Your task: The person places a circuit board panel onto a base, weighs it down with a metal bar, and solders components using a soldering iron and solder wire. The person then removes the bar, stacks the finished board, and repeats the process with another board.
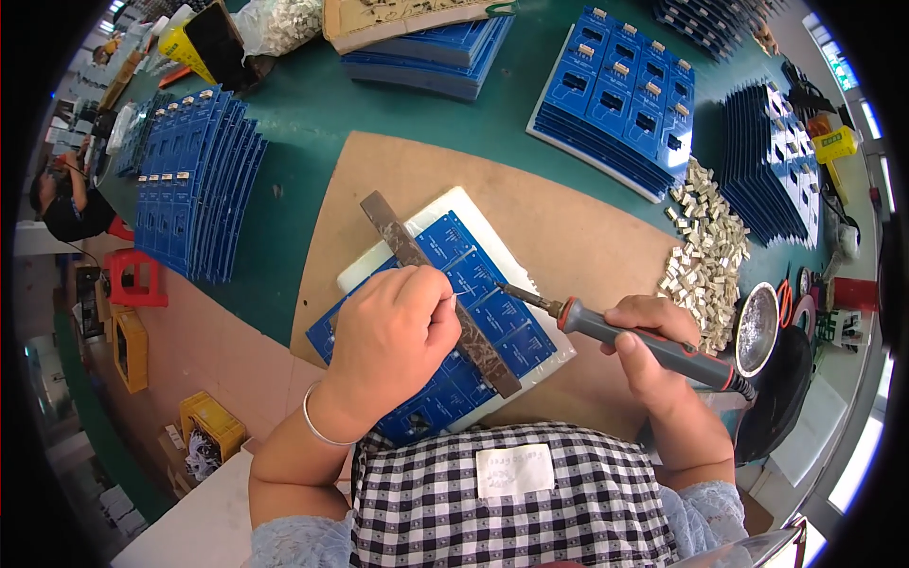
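- On the brown sheet (365, 180), atop a pale slab (453, 203), lies a blue circuit board (516, 327), turned at a slant in front of the person.
- Across the board runs a dark, scuffed bar (488, 357), partly hidden by the left hand (398, 312).
- That hand has its thumb and forefinger pinched together, a thin pale strand (458, 294) showing at the tips; whether it presses on the bar, I cannot tell.
- The right hand (658, 346) grips a soldering iron (592, 322) around its grey handle, tip close over the board; contact is unclear.
- The board looks light, stiff and rather smooth, likely to slide if unweighted; its edges seem the best hold, clear of the pads.
- The iron is probably light too, but its metal end may be hot: the handle is the only sensible place for fingers.
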### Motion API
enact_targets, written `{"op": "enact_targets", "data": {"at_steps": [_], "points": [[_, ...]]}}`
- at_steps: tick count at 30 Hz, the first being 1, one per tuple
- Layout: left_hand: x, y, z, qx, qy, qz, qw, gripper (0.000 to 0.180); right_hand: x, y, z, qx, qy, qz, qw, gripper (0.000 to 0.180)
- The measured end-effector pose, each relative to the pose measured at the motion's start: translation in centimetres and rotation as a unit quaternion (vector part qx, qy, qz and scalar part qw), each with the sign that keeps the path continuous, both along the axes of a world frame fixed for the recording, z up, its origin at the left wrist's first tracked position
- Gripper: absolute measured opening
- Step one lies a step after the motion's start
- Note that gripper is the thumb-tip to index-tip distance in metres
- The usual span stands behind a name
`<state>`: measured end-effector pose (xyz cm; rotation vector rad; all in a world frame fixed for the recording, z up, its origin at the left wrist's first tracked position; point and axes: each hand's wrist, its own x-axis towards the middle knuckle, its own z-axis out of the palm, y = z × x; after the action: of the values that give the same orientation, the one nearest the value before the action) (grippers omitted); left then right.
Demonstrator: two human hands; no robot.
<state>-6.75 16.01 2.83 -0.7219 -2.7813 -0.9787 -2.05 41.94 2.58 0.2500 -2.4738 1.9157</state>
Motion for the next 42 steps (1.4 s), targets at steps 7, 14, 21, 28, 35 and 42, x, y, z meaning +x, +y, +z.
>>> {"op": "enact_targets", "data": {"at_steps": [7, 14, 21, 28, 35, 42], "points": [[0.5, 0.6, -0.1, -0.037, -0.007, -0.027, 0.999, 0.017, 0.8, -0.1, -0.9, -0.017, 0.014, 0.007, 1.000, 0.021], [0.4, 0.9, -0.4, -0.055, 0.002, -0.033, 0.998, 0.018, 0.7, -0.4, -1.0, -0.022, 0.013, 0.010, 1.000, 0.021], [0.2, 1.1, -0.3, -0.058, 0.003, -0.038, 0.998, 0.019, 0.5, -0.5, -1.4, -0.015, 0.027, 0.011, 0.999, 0.020], [-0.2, 1.3, -0.7, -0.068, 0.013, -0.041, 0.997, 0.019, 0.2, -0.7, -1.3, -0.016, 0.021, 0.005, 1.000, 0.020], [-0.5, 1.4, -0.7, -0.071, 0.014, -0.035, 0.997, 0.016, -0.2, -0.8, -0.9, -0.011, 0.022, 0.016, 1.000, 0.019], [0.0, 0.1, -0.2, -0.060, 0.029, 0.003, 0.998, 0.010, 0.1, -0.6, -0.7, 0.007, 0.029, 0.021, 0.999, 0.019]]}}
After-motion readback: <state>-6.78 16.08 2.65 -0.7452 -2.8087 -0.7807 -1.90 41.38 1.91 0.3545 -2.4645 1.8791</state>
